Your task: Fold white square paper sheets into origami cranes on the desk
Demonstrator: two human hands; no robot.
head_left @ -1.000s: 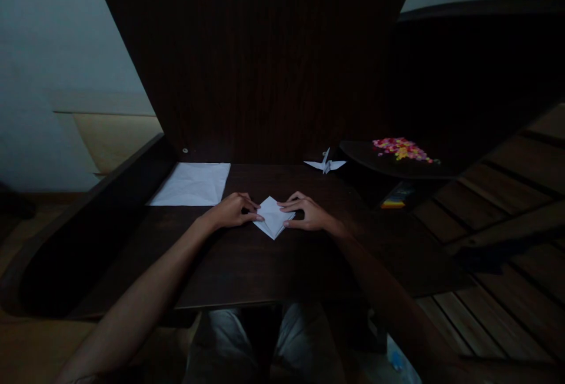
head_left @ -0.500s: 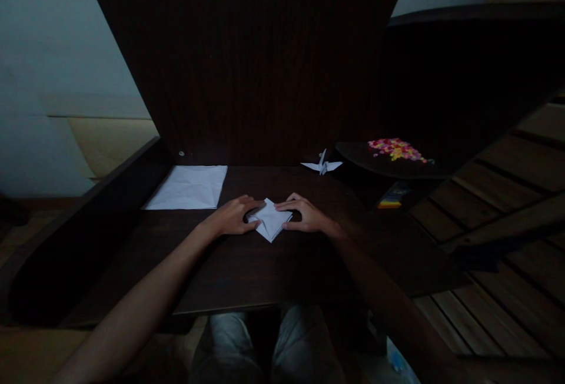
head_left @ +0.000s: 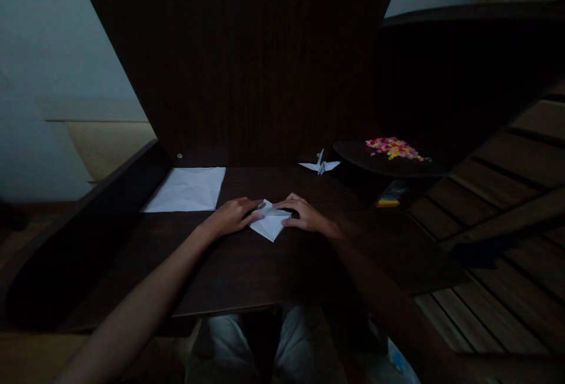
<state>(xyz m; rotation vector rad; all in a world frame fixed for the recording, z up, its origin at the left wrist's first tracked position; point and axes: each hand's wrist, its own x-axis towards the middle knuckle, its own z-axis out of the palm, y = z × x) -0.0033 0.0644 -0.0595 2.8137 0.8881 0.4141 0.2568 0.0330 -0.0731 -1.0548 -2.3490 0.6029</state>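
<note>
A white sheet of paper folded into a small diamond (head_left: pixel 270 228) lies on the dark wooden desk, one corner toward me. My left hand (head_left: pixel 232 217) grips its left side, thumb on the upper face and fingers along the upper left edge. On the other side my right hand (head_left: pixel 304 214) holds the right corner between thumb and fingers. Between the hands a crease runs across the paper's upper part. Farther back stands a finished white paper crane (head_left: pixel 321 165), wings spread. At the left rests a flat stack of white square paper (head_left: pixel 188 188).
Small pink, red and yellow pieces (head_left: pixel 395 148) are heaped on a low curved shelf (head_left: pixel 353 153) at the right. Beneath it sits a small box with a yellow-red edge (head_left: pixel 388 202). A raised side board (head_left: pixel 88 219) borders the desk on the left; a tall dark panel (head_left: pixel 247 66) rises behind.
My left thumb has moved up and inward over the folded paper. The paper's left part has shifted, and its upper area now shows a fold across it. My right hand stays nearly still.
</note>
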